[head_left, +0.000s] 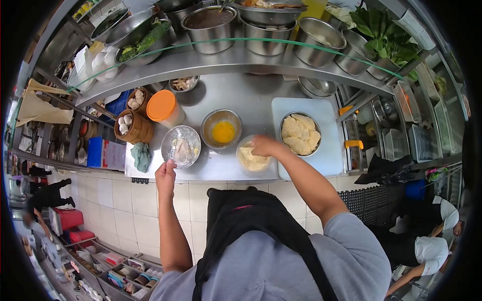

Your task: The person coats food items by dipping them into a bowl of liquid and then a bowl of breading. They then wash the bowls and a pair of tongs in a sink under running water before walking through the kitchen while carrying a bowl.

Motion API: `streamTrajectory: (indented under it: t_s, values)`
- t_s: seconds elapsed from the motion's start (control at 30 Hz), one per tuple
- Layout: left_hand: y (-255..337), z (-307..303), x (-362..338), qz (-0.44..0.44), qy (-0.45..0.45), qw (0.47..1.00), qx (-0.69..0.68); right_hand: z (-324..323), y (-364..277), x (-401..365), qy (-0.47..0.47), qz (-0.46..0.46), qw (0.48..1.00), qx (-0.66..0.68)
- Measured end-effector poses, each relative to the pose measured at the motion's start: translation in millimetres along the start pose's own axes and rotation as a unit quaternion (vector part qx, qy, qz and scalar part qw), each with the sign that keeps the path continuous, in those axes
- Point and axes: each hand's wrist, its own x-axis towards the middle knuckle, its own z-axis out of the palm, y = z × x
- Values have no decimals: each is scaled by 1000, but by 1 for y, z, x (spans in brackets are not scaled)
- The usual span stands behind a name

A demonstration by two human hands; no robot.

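My left hand (165, 174) is closed around a slim metal utensil (173, 149), whose far end dips into a bowl of white flour (181, 146) with a pale piece in it. My right hand (264, 146) reaches over a bowl of breadcrumbs (252, 159), fingers bent down and pressed together at the crumbs; what they hold, if anything, is hidden. Between and behind these bowls stands a metal bowl of beaten egg (222, 131). To the right, a round metal container of crumb-coated pieces (300, 134) sits on a white cutting board (326, 120).
An orange-lidded tub (164, 108), bamboo steamers (134, 127) and a green cloth (141, 157) stand at the left. A metal shelf (231, 65) with pots and greens spans the back. Co-workers (429, 251) are at the lower right; another person (47, 198) is far left.
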Motion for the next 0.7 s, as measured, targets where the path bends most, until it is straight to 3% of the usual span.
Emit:
streamTrajectory:
  t_s: [0.07,0.13,0.23,0.4,0.47,0.57,0.7]
  values:
    - [2,-2,0,-20,2,1000,-2,-9,1,6,12,10,1000,11]
    - [1,-2,0,-19,2,1000,-2,-7,2,16,-39,24,998,-38]
    - [1,2,0,-17,-1,1000,-4,53,19,30,-21,21,999,-16]
    - [5,2,-6,-24,-5,1000,-12,66,13,16,-88,25,996,-15]
    - [7,4,-3,-26,-2,999,-19,53,-5,-7,34,-23,996,-81]
    - [4,4,-5,-30,-2,999,-11,60,-7,-14,91,-2,987,-130]
    - [2,0,-6,-31,2,999,-13,41,-7,-2,36,49,995,-79]
